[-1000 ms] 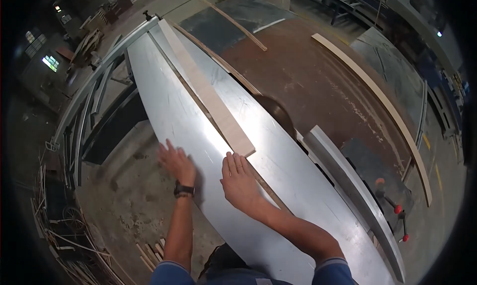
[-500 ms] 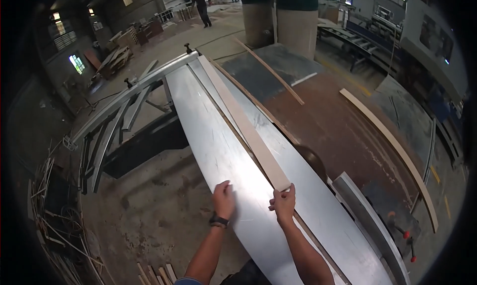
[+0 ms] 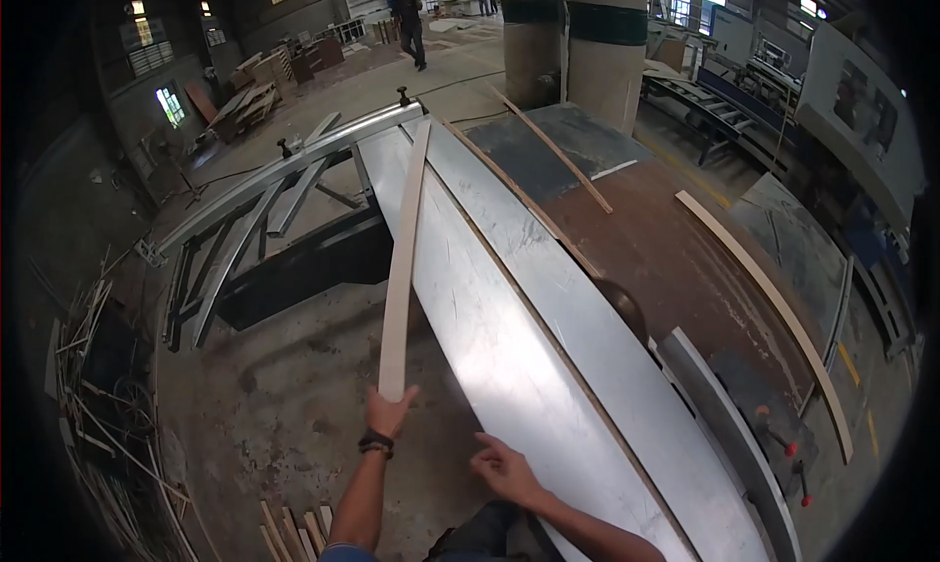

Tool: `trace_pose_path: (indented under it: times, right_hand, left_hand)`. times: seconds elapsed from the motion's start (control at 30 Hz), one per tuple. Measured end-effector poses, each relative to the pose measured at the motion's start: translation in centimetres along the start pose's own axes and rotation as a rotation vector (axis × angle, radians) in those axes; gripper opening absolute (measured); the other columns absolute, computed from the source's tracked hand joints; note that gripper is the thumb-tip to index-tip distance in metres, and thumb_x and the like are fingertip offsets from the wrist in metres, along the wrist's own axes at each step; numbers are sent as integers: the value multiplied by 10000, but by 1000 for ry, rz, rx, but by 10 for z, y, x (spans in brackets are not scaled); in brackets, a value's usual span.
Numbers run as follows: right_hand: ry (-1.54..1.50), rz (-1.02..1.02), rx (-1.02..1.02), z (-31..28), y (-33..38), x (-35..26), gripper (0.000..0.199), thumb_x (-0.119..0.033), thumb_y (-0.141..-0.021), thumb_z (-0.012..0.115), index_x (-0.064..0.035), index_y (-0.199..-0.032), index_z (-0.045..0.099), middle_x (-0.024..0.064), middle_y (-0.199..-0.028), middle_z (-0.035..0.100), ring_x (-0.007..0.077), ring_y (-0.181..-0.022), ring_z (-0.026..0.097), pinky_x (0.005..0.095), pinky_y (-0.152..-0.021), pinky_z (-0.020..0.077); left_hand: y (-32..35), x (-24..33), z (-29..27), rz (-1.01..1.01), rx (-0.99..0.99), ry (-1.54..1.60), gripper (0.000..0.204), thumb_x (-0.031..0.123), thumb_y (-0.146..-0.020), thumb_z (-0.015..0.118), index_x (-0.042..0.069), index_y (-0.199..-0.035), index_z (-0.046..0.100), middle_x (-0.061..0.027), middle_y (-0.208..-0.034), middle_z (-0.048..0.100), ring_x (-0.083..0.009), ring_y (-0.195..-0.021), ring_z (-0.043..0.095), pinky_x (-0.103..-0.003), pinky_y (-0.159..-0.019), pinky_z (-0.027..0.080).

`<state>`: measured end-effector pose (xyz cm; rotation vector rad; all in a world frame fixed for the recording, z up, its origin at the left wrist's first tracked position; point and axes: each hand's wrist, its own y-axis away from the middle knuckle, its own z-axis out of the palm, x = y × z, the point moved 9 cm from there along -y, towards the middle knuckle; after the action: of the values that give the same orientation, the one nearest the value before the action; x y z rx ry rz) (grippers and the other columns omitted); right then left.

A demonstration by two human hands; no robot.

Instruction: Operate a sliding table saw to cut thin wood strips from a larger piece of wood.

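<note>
My left hand (image 3: 389, 415), a dark band on its wrist, is closed round the near end of a long pale wooden board (image 3: 399, 278). The board runs away from me, slanting across the left edge of a silver metal sliding table (image 3: 470, 298). Its far end lies by the metal crossbar fence (image 3: 294, 167), while its near part hangs over the floor. My right hand (image 3: 504, 467) is off the board, beside the table's left edge, holding nothing, with the index finger stretched and the other fingers loosely bent.
A dark round disc, seemingly a saw blade (image 3: 620, 305), stands right of the table. Thin wood strips (image 3: 558, 156) and a long pale strip (image 3: 769, 288) lie on the brown surface (image 3: 676, 268). Scrap wood (image 3: 98, 366) is piled at left. A person (image 3: 409, 28) stands far off.
The board's near end has swung left off the table, passing from my right hand to my left. My right hand has let go and moved back toward me.
</note>
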<state>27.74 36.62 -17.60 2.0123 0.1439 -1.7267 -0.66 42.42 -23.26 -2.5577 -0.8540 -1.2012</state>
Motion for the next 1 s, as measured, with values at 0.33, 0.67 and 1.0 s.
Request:
trace_pose_path:
  times: [0.33, 0.67, 1.0]
  right_hand:
    - [-127, 231, 29, 29, 182, 121, 438, -76, -943, 597, 49, -1347, 485, 91, -944, 679, 147, -860, 670, 279, -794, 551]
    - [-107, 319, 10, 80, 237, 157, 427, -100, -942, 592, 52, -1331, 499, 86, -894, 679, 132, -855, 673, 269, -766, 535]
    - [-229, 243, 386, 18, 252, 112, 348, -59, -937, 595, 81, -1252, 545, 113, -880, 692, 172, -791, 687, 289, -713, 567]
  left_hand:
    - [289, -213, -285, 20, 75, -335, 383, 381, -937, 571, 4, -882, 608, -238, -677, 588, -431, -645, 600, -492, -569, 433]
    - [194, -68, -194, -87, -256, -304, 472, 447, -943, 535, -1, -1029, 657, -264, -957, 656, -462, -926, 626, -485, -774, 493]
    - [13, 94, -13, 207, -239, -95, 563, 516, -944, 478, -12, -1017, 662, -316, -1036, 640, -496, -1038, 581, -547, -911, 468]
